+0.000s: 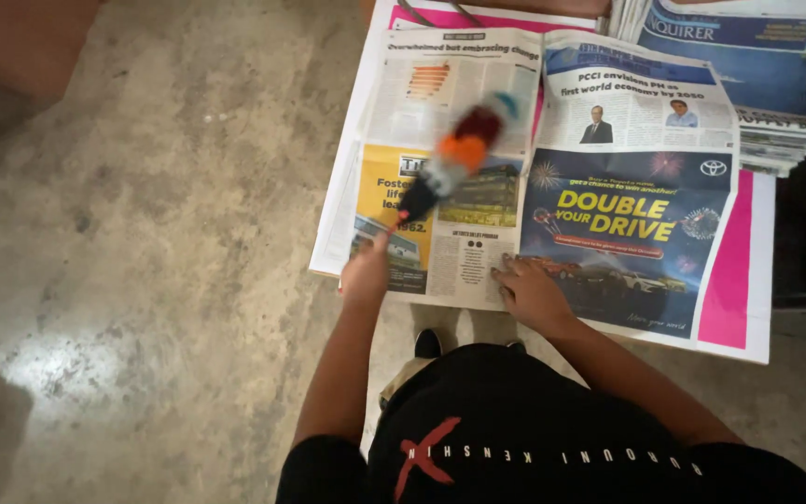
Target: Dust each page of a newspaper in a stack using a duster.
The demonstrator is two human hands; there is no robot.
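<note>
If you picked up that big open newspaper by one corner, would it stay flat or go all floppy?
Probably floppy: the open newspaper is thin sheets lying flat and folded down the middle, so it would likely droop and bend. It looks light, and the loose pages might slide apart. The right hand presses flat on its near edge, perhaps because it shifts easily. The left hand holds a blurred bottle-like thing.

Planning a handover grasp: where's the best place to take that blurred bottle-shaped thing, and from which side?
Take the bottle at its orange middle band, coming from the upper right. The left hand already holds the narrow dark lower end, and the body slants up over the newspaper, leaving the middle and top free. Motion blur hides finer shape. The right hand rests flat on the paper.
</note>
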